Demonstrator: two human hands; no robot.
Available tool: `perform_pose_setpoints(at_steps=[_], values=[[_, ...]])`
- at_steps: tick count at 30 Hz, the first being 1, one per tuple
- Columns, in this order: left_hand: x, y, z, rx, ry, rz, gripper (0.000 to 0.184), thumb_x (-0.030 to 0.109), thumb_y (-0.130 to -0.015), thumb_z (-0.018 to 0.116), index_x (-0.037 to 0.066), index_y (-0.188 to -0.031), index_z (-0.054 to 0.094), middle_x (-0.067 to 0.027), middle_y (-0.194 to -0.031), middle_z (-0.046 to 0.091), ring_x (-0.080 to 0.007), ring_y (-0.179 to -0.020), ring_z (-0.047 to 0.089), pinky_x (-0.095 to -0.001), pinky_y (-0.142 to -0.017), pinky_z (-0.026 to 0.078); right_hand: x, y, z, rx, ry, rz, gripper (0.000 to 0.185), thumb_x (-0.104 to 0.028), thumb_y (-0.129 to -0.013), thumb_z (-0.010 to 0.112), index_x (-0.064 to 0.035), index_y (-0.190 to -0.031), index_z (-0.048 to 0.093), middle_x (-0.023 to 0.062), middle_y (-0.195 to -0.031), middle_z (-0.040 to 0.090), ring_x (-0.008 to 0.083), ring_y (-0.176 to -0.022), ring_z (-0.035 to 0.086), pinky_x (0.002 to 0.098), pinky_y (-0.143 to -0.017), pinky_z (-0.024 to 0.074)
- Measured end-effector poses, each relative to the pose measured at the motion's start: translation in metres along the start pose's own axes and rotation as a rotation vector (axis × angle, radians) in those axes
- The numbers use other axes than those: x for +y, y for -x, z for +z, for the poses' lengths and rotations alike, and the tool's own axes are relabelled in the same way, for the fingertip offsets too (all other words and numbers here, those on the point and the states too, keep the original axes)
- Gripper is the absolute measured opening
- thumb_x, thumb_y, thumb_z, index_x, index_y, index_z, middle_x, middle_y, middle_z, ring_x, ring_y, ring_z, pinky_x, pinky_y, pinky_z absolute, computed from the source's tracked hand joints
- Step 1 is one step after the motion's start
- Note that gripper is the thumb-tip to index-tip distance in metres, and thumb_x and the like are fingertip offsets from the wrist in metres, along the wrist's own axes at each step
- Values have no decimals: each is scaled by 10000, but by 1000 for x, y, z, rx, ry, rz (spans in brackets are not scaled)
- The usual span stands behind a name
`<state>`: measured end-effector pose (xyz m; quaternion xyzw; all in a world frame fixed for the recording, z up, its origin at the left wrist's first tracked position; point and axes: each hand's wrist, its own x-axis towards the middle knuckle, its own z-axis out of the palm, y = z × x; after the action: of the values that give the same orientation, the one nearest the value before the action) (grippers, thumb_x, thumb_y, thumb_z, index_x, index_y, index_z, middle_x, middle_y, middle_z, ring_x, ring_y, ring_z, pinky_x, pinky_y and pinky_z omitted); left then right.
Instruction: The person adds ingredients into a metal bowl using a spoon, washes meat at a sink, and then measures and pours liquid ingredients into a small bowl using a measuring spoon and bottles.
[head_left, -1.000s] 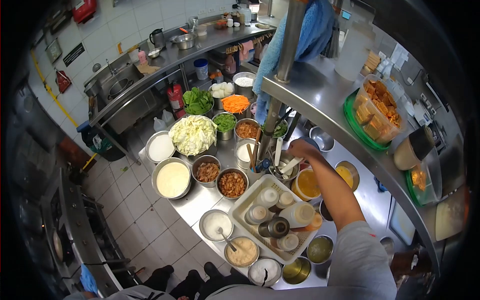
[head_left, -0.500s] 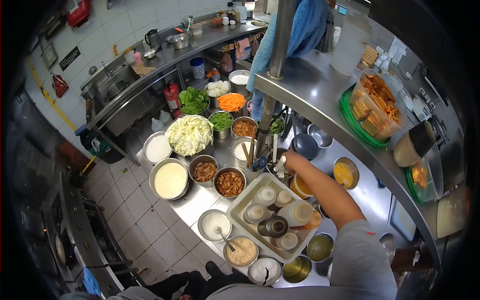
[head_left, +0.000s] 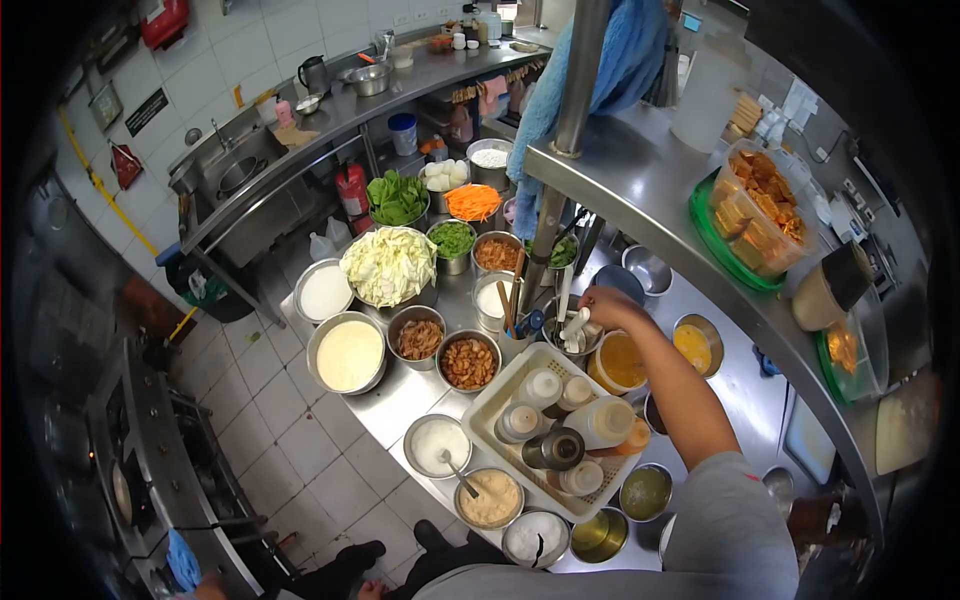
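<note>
so, the right hand (head_left: pixel 606 306) is at the white-handled utensils (head_left: pixel 576 322) standing in a metal pot (head_left: pixel 573 348), just beside a tub (head_left: pixel 603 383) of orange liquid (head_left: pixel 624 360) and near a basket (head_left: pixel 522 474) of squeeze bottles (head_left: pixel 605 422); from here i can't tell whether its fingers are clamped on them.

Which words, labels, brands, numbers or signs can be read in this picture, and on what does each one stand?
No text is readable.
Dark wall sign: pale marks, too small to read.
Grey sleeve: a small red mark, too blurred to tell if it is lettering.
Pale sheets at the far right: too small and blurred.
</note>
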<state>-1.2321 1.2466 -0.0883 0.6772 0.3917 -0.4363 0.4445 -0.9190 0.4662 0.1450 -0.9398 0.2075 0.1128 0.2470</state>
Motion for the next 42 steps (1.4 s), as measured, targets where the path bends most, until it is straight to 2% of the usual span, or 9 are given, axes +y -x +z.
perform_pose_setpoints(at_steps=[1,3,7,14,16,22,29,34,42], values=[[-3,-21,-2,-2,-2,3,662,443,-914,599,112,-1427,341,-155,-1147,618,-328,-861,659,-431,-639,571,13,1,-4,62,71,-171,305,-220,-736,703,-86,-1009,676,118,-883,690,250,-786,674,410,-672,546],[-5,-58,-2,26,286,489,99,115,-913,616,67,-983,565,-39,-878,612,-186,-763,606,-330,-675,514,-6,38,-37,10,-29,-55,328,-209,-744,697,-77,-1042,661,110,-875,685,233,-779,671,387,-651,540],[43,-70,-2,-10,179,560,86,100,-917,613,47,-936,547,-38,-857,600,-161,-735,602,-305,-669,516,-11,107,-74,108,-139,17,370,-192,-738,690,-60,-1081,648,119,-930,671,205,-854,666,324,-720,531],[244,103,28,-215,81,548,280,220,-971,537,-1,-1139,571,-143,-1016,677,-230,-765,682,-314,-545,528,-50,220,-82,205,-381,-174,222,-94,-799,669,-52,-1015,643,107,-893,661,227,-861,640,347,-745,503],[293,149,44,-395,18,759,325,223,-984,506,-41,-1162,571,-160,-1062,673,-233,-770,681,-289,-568,529,-75,245,-78,305,-38,-579,116,-72,-811,658,-48,-923,646,87,-888,652,271,-853,629,360,-757,503],[381,262,107,-928,-132,973,344,194,-993,490,-24,-1252,551,-147,-1083,665,-186,-785,682,-238,-573,518,-159,298,-25,287,108,-875,163,-85,-700,675,-82,-862,653,31,-880,651,248,-867,614,363,-748,503],[376,278,127,-1086,-458,746,297,192,-1014,458,21,-1228,574,-27,-765,637,-82,-562,591,-200,-484,458,-205,321,39,288,84,-851,252,-58,-675,686,-79,-926,673,27,-990,677,226,-940,629,342,-785,525],[363,256,105,-1123,-313,740,283,196,-1021,447,25,-1219,557,-42,-779,628,-90,-573,592,-204,-494,461,-234,333,67,475,-158,-735,219,-25,-736,694,-89,-945,686,23,-1085,679,228,-995,632,328,-824,527],[358,230,67,-1014,-97,841,262,189,-1023,448,28,-1207,543,-60,-838,624,-100,-609,603,-203,-515,462,-266,325,137,655,-728,-270,113,-17,-815,701,-19,-927,683,51,-868,638,120,-736,597,247,-661,482]])
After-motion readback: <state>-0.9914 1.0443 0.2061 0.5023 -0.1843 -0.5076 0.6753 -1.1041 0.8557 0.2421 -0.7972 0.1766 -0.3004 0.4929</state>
